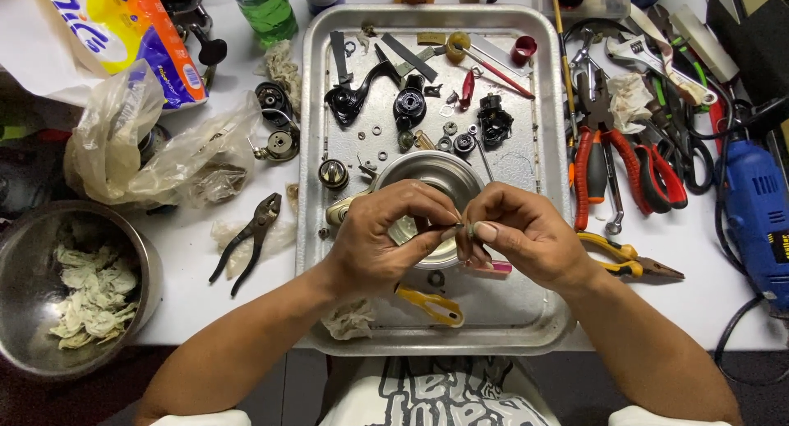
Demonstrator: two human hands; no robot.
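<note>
A small dark part [448,226] is being pinched by fingers of left hand [382,237] and right hand [526,237], above the metal tray [526,303]; black pliers [246,238] at 9 o'clock.

Two hands, the left hand [386,237] and the right hand [518,237], meet over one metal tray [526,311], which carries one small steel bowl [427,173], one yellow-handled tool [433,305] and a scatter of washers and small dark parts too many and too small to count. Left of the tray on the desk [189,303] are one pair of black pliers [246,241], one large steel bowl [49,229], one crumpled clear plastic bag [156,159] and one green bottle [265,11]. Right of the tray lie two pairs of red-handled pliers [625,167], one pair of yellow-handled pliers [629,260], one adjustable wrench [649,56] and one blue power tool [756,212].
</note>
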